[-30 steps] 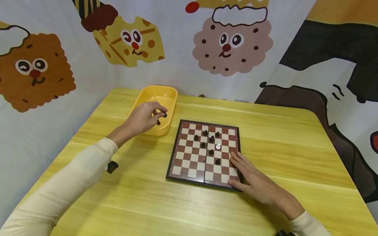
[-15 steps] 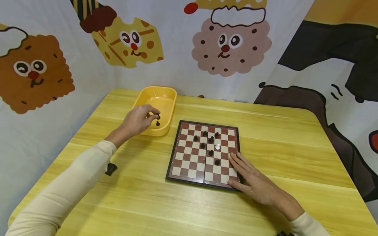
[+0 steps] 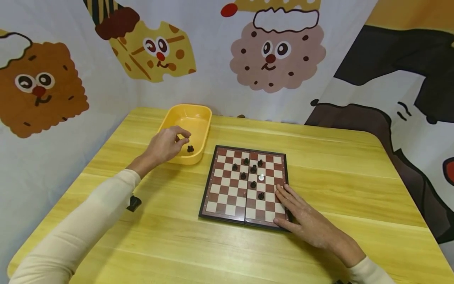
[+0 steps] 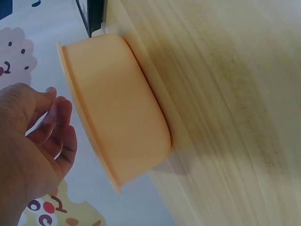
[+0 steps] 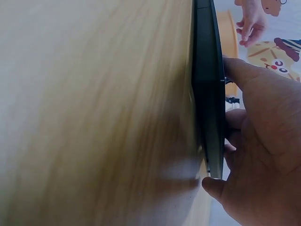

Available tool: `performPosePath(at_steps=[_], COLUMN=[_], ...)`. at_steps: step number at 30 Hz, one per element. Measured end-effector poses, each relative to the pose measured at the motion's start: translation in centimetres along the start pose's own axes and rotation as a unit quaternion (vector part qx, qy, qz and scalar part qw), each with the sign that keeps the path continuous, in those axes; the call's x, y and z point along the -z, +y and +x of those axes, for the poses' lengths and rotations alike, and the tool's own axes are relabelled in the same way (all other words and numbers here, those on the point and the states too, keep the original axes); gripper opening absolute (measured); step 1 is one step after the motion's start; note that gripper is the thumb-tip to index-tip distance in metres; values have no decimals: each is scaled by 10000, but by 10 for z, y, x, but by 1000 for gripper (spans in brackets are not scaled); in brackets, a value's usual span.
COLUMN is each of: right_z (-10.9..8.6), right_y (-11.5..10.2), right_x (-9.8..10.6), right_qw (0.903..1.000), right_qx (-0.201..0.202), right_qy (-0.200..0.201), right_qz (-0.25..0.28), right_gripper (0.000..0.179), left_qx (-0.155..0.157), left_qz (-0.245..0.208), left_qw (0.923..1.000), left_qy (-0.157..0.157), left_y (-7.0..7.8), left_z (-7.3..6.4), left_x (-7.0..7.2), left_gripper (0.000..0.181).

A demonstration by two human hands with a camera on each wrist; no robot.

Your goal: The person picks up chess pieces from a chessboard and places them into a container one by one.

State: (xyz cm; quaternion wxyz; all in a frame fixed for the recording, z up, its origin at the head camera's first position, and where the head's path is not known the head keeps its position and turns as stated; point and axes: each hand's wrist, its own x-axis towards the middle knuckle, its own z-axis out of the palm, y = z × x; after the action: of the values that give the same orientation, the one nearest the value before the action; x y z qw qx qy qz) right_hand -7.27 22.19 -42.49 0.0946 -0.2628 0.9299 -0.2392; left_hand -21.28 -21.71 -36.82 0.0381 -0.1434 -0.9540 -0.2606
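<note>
My left hand (image 3: 166, 142) hovers over the yellow tray (image 3: 189, 159), its thumb and fingertips slightly apart with nothing between them. Below the fingertips, small black chess pieces (image 3: 190, 148) lie close together in the tray. In the left wrist view the hand (image 4: 42, 136) is beside the tray's rim, the inside hidden. My right hand (image 3: 308, 223) rests on the right edge of the chessboard (image 3: 223, 199), fingers extended. Several black chess pieces (image 3: 253, 169) and one white pawn (image 3: 261, 177) stand on the board. The right wrist view shows the board's dark side (image 5: 209, 89) next to that hand.
The tray stands near the table's back left, and the board lies right of it on the wood-grain table (image 3: 170, 232). A printed cloth (image 3: 216, 90) hangs behind the table. A black object (image 3: 134, 202) shows beside the left sleeve.
My left hand moved a little left over the tray and let go of the black chess piece, which now lies beside the other one. The right hand stays on the board.
</note>
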Motion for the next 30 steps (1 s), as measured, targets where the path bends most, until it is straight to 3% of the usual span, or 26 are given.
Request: performPosePath(at_steps=[12,22,30], right_z=[-1,1,1], right_y=[0,0,0], right_x=[2,1,1], right_qw=[10000,10000,10000], right_qx=[17,80,-6], right_qy=[-10,-45,-14], right_qz=[37,-32,-20], right_gripper=[79,78,78], left_qx=[-153,-685,-1057], left_qz=[-75,-387,-618], left_qw=[9997,9966,9913], left_qy=[155,235,492], left_y=[7,26,45], left_z=[0,-3,-3], left_x=[1,-5,-12], left_gripper=[25,37,35])
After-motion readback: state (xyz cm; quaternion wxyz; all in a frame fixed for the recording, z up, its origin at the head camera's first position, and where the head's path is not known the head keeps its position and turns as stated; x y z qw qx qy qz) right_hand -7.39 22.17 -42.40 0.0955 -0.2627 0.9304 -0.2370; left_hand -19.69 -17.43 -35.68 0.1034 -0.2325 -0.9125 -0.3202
